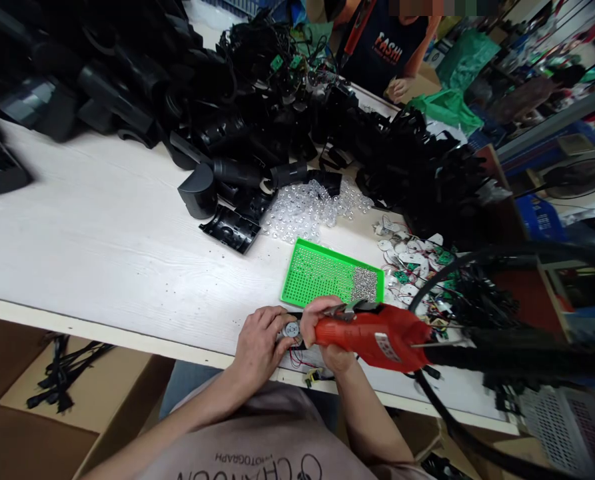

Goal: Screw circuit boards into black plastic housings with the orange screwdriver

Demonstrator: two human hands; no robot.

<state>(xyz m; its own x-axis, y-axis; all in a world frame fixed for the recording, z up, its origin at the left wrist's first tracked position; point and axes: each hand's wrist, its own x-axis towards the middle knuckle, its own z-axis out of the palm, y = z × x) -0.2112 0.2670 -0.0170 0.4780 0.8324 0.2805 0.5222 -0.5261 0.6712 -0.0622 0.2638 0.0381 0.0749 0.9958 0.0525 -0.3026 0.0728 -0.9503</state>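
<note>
My left hand (pixel 261 341) is closed, thumb and fingers pinching a small round grey motor (pixel 291 329) near the table's front edge. Thin red and dark wires (pixel 297 357) run from beneath it toward a small circuit board (pixel 316 377). My right hand (pixel 330 337) is wrapped around a red electric screwdriver (pixel 377 339), which lies nearly level, its front end toward the motor. Fingers hide the tip, so contact with the motor cannot be made out. Just beyond both hands lies a green perforated tray (pixel 317 270) with many small screws (pixel 364 285) heaped at its right end.
Black plastic housings (pixel 232 228) and a large dark pile (pixel 277 120) cover the table's far side. Clear plastic pieces (pixel 302 210) and white discs with wires (pixel 407 257) lie nearer. A black cable (pixel 477 257) loops at right. Another person (pixel 384 50) stands across the table.
</note>
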